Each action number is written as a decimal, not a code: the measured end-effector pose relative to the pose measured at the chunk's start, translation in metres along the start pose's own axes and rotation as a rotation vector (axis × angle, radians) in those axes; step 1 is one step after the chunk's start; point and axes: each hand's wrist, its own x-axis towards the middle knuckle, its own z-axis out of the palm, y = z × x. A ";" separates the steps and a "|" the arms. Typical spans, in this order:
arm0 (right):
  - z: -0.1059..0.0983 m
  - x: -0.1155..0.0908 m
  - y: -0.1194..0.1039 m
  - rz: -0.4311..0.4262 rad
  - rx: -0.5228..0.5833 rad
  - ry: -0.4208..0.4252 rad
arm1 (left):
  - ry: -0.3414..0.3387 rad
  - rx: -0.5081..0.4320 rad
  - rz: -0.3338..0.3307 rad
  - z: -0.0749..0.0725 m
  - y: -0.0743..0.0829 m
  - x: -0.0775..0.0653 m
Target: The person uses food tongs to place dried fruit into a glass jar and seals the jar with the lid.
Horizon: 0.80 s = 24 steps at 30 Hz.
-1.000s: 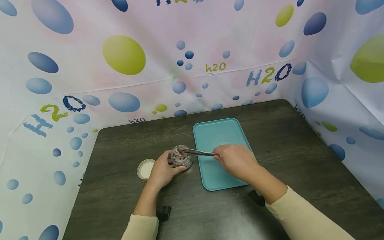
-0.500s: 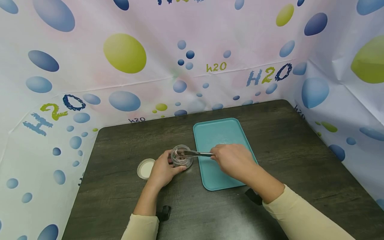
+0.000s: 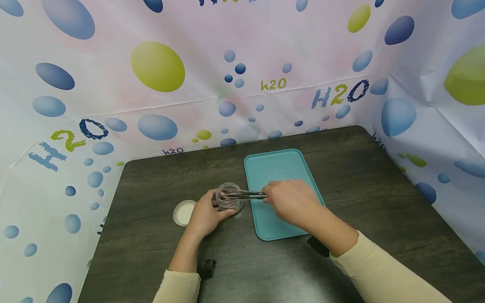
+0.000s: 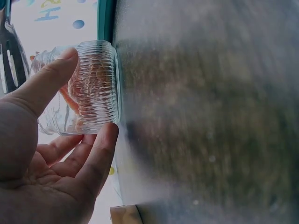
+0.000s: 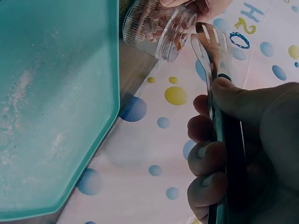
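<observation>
My left hand [image 3: 206,215] holds a clear ribbed glass jar [image 3: 230,204] upright on the table, its thumb and fingers around the side. Pinkish-brown pieces [image 4: 86,88] show through the glass in the left wrist view; their kind is unclear. In my right hand [image 3: 293,202] is a pair of metal tongs [image 3: 246,195], gripped by the handle. Their fork-like ends [image 5: 219,44] are at the jar's mouth, with a gap between the two arms. Whether they touch any piece cannot be seen from above.
A round pale lid [image 3: 184,213] lies on the dark wooden table [image 3: 151,248], left of the jar and partly behind my left hand. The turquoise tray [image 3: 273,168] lies right of the jar, under my right hand, with whitish marks. A patterned sheet [image 3: 212,50] hangs behind.
My right hand has shifted slightly left, bringing the tongs further over the jar. Their arms look wider apart now. Pieces visible near the mouth a second ago sit lower. My left hand stays put.
</observation>
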 end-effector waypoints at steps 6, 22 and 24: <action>0.001 -0.001 0.004 0.044 0.085 -0.014 | -0.006 0.012 -0.007 0.000 0.001 0.001; 0.005 -0.017 0.024 0.155 0.197 -0.007 | -0.004 0.015 -0.022 0.001 -0.001 0.002; 0.007 -0.019 0.025 0.164 0.204 0.000 | -0.004 0.013 -0.019 0.000 -0.001 0.002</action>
